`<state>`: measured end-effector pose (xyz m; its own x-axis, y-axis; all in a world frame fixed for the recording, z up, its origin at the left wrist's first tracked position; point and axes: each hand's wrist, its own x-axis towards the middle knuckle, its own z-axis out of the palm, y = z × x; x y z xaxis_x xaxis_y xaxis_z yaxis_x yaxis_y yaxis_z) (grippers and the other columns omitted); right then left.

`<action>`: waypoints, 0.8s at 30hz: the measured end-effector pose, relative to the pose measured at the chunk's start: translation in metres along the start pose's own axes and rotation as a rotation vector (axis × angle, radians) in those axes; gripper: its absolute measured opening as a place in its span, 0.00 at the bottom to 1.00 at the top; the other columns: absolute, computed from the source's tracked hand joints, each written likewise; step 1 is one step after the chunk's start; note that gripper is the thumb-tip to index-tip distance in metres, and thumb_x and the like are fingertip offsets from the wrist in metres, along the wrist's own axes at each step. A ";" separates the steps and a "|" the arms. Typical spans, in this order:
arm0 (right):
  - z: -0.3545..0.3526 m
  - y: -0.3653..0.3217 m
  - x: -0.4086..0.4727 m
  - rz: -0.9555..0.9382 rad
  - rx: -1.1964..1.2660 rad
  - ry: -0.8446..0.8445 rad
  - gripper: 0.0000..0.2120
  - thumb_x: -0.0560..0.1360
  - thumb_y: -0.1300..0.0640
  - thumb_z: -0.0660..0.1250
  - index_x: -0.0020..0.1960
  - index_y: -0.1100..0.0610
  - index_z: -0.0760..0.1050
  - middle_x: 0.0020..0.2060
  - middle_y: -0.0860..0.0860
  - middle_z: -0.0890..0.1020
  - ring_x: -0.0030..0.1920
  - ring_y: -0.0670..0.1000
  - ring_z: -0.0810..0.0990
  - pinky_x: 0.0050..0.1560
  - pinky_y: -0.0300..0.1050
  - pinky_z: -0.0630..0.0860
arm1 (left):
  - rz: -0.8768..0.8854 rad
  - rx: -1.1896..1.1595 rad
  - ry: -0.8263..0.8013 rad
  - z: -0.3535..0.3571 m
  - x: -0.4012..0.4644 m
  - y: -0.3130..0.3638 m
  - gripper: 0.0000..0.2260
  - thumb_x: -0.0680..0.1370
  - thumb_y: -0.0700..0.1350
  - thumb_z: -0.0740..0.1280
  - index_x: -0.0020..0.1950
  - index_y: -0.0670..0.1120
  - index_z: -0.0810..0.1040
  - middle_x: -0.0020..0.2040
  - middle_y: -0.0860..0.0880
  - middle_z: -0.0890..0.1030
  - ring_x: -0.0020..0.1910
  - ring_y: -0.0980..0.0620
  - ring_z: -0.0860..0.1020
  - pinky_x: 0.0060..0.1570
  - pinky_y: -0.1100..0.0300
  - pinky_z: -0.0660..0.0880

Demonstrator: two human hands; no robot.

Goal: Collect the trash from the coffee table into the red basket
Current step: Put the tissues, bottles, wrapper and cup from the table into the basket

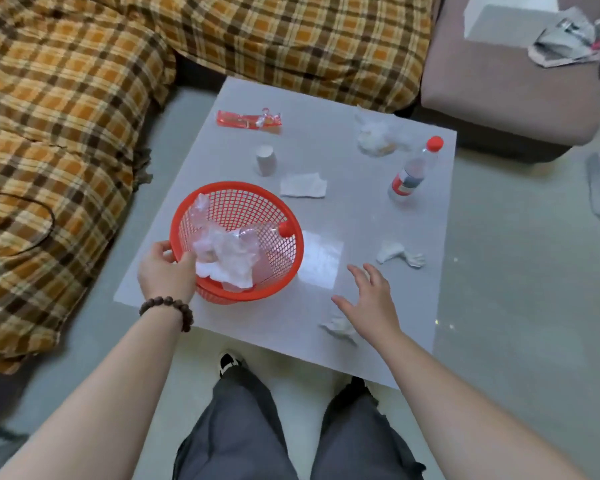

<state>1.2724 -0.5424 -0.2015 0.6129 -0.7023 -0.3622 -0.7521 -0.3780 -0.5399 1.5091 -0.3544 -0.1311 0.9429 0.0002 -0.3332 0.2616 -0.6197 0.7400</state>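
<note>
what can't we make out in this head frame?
- Crumpled tissue near the table's front edge: partly covered by the right hand.
- Red basket contents: overlapping clear plastic and paper, no reliable item count.
- Bottle label: too blurred to read.
- Silvery item on the grey seat: cut off at the right edge.

You are in a home living room: a sofa under a brown-and-orange plaid cover wraps two sides of a low white tabletop, with a grey upholstered seat beyond and a grey floor.
</note>
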 end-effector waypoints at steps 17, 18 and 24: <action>0.112 0.127 0.014 -0.343 -0.280 -0.311 0.19 0.75 0.64 0.61 0.65 0.53 0.71 0.69 0.54 0.67 0.66 0.56 0.64 0.60 0.47 0.68 | -0.156 -0.059 0.271 0.031 -0.128 -0.102 0.08 0.72 0.45 0.67 0.49 0.54 0.77 0.41 0.54 0.83 0.39 0.47 0.83 0.42 0.45 0.81; 0.113 0.128 0.014 -0.353 -0.270 -0.294 0.17 0.75 0.64 0.60 0.62 0.55 0.73 0.64 0.53 0.72 0.63 0.55 0.67 0.55 0.45 0.70 | -0.158 -0.064 0.284 0.030 -0.130 -0.105 0.07 0.72 0.44 0.67 0.47 0.55 0.77 0.40 0.54 0.83 0.38 0.47 0.83 0.41 0.47 0.81; 0.068 0.089 0.020 -0.144 0.154 -0.044 0.14 0.75 0.66 0.59 0.54 0.57 0.79 0.51 0.52 0.79 0.54 0.53 0.75 0.49 0.41 0.67 | -0.156 -0.077 0.262 0.026 -0.136 -0.095 0.10 0.70 0.45 0.66 0.51 0.52 0.76 0.44 0.48 0.84 0.41 0.45 0.83 0.44 0.46 0.81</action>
<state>1.2343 -0.5487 -0.3085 0.7238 -0.6192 -0.3045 -0.6126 -0.3734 -0.6966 1.3508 -0.3161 -0.1712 0.9086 0.2987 -0.2917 0.4126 -0.5354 0.7370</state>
